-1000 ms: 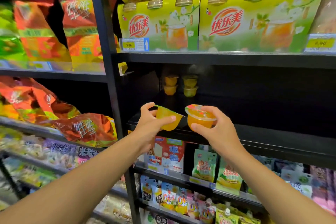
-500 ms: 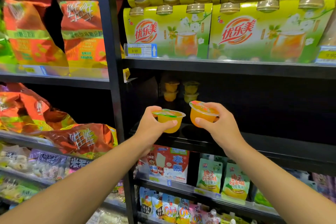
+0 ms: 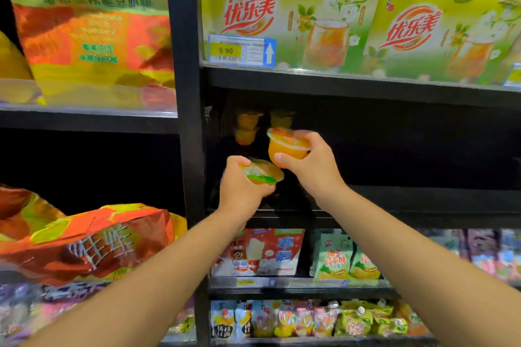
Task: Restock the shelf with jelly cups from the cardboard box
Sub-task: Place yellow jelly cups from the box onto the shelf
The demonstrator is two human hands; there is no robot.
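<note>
My left hand [image 3: 242, 187] grips a jelly cup with a green-printed lid [image 3: 260, 173], held just over the front of the dark shelf [image 3: 423, 207]. My right hand [image 3: 311, 162] grips an orange jelly cup [image 3: 286, 146] a little higher and further in. Both cups sit inside the shelf opening, almost touching each other. At the back of the shelf stand stacked jelly cups [image 3: 246, 128], with another stack [image 3: 281, 118] partly hidden behind the orange cup. The cardboard box is out of view.
A black upright post [image 3: 186, 121] borders the shelf on the left. Green drink multipacks [image 3: 296, 25] fill the shelf above, with a 9.90 price tag [image 3: 241, 51]. Snack bags [image 3: 84, 239] lie at left. Pouches [image 3: 335, 260] line the shelves below.
Both hands have reached further into the shelf with their cups. The right cup has risen toward the stacks at the back. The camera has come closer to the shelf.
</note>
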